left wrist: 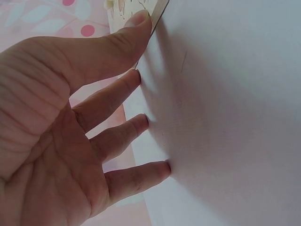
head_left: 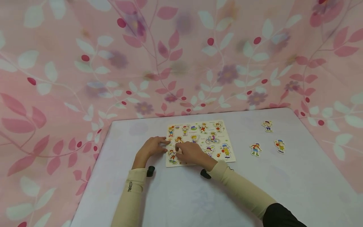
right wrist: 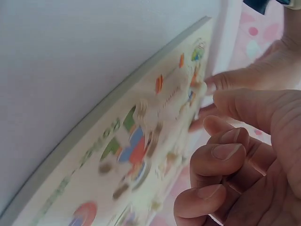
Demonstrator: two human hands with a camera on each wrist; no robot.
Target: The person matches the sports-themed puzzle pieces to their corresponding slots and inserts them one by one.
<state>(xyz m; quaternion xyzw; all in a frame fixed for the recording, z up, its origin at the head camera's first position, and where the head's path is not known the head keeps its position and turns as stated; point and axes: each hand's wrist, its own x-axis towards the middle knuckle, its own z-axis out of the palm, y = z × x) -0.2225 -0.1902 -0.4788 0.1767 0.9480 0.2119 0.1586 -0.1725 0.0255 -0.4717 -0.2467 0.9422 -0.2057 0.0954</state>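
A pale wooden puzzle board with colourful sports figures lies on the table. My left hand is at its left edge, the thumb on the board's rim and the other fingers spread with their tips against the white cloth. Over the board's lower left part is my right hand. Its fingers are curled, with nothing visible between them and the thumb. Beside both hands sits a skateboarder piece in the board's lower left corner. A cyclist piece is farther right; my right hand hides part of the board.
To the right of the board lie three loose figure pieces: one at the back, one nearer the board and one in a blue cap. Pink floral cloth hangs behind the white table.
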